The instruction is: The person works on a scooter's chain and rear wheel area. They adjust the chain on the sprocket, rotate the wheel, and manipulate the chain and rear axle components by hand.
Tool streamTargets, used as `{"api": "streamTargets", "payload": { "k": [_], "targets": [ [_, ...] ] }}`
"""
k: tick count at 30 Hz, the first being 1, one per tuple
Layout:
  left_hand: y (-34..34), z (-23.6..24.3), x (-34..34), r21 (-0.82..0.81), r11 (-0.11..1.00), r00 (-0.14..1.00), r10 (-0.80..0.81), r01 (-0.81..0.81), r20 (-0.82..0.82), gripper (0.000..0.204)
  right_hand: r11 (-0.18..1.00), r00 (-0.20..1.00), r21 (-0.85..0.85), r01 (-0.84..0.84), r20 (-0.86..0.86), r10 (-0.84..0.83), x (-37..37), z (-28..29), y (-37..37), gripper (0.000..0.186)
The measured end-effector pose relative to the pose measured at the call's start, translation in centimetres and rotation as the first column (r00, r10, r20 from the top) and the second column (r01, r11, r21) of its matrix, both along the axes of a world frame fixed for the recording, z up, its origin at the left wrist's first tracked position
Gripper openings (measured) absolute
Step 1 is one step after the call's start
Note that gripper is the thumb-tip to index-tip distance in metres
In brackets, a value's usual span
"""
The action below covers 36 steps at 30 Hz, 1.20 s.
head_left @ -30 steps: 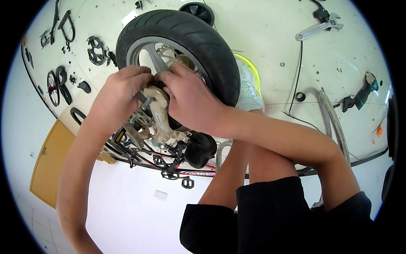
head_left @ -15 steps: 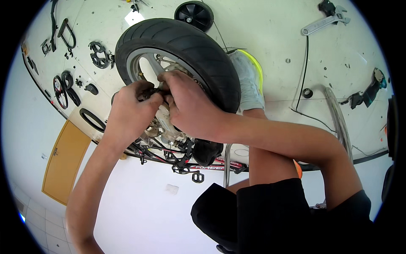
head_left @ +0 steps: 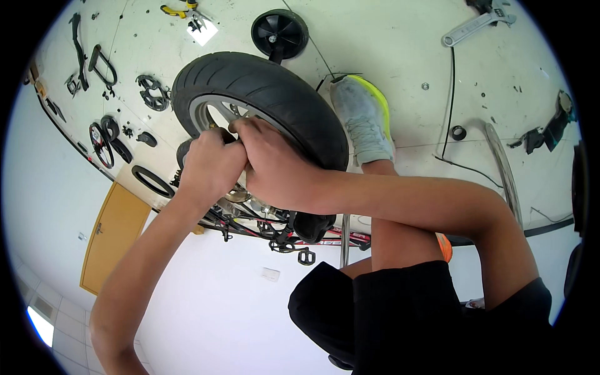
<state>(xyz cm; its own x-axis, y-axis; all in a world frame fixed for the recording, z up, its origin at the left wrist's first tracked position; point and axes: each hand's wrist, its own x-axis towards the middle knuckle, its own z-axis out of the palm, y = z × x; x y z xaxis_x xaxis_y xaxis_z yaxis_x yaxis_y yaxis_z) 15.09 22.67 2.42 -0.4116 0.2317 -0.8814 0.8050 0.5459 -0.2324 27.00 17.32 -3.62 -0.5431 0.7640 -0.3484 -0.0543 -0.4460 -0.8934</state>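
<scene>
A wheel with a thick black tyre (head_left: 262, 81) and grey rim stands tilted in front of me. Close to its hub, my left hand (head_left: 215, 164) is closed, with its fingers curled inward. My right hand (head_left: 275, 161) presses up against it, fingers bent over the same spot beside the rim. Whatever the two hands grip is hidden behind the knuckles. Below them, metal parts and a dark frame with a pedal (head_left: 306, 256) show in part.
My grey shoe (head_left: 362, 119) is right of the tyre. A small black wheel (head_left: 279, 34), yellow-handled pliers (head_left: 178, 11), an adjustable wrench (head_left: 475, 28), a black cable (head_left: 450, 106) and a chrome tube (head_left: 502, 162) lie around. Loose black parts (head_left: 152, 94) are scattered at left.
My left fingers have closed and turned, covering the dark part seen between them before. My hands are closer together. The view has shifted, so the floor things appear lower.
</scene>
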Motion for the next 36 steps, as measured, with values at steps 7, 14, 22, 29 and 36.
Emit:
{"api": "streamTargets", "payload": {
  "k": [7,14,22,29,36],
  "targets": [
    [-1.8,-0.7,-1.7,0.146,0.756,0.720,-0.654,0.639,0.232,0.019,0.981,0.994,-0.193,-0.030,-0.108,0.010,0.4,0.4,1.0,0.041],
    [-1.4,-1.1,-4.9,0.139,0.972,0.896,-0.229,0.189,0.381,0.024,0.993,0.999,-0.119,-0.020,-0.046,0.015,0.2,0.2,0.7,0.032],
    [-1.5,2.6,-6.6,-0.050,0.853,0.740,0.479,-0.520,0.472,0.028,0.993,0.997,-0.090,-0.073,0.000,0.074,0.4,0.3,0.5,0.021],
    [-3.8,2.3,-7.2,0.113,0.778,0.718,0.500,-0.618,0.484,0.026,0.997,0.995,-0.030,-0.077,0.063,0.079,0.3,0.1,0.4,0.019],
    [-4.3,1.6,-8.5,0.397,0.678,0.765,0.403,-0.618,0.502,0.024,0.992,0.987,-0.018,-0.124,0.104,0.126,0.3,0.3,0.8,0.020]
  ]
}}
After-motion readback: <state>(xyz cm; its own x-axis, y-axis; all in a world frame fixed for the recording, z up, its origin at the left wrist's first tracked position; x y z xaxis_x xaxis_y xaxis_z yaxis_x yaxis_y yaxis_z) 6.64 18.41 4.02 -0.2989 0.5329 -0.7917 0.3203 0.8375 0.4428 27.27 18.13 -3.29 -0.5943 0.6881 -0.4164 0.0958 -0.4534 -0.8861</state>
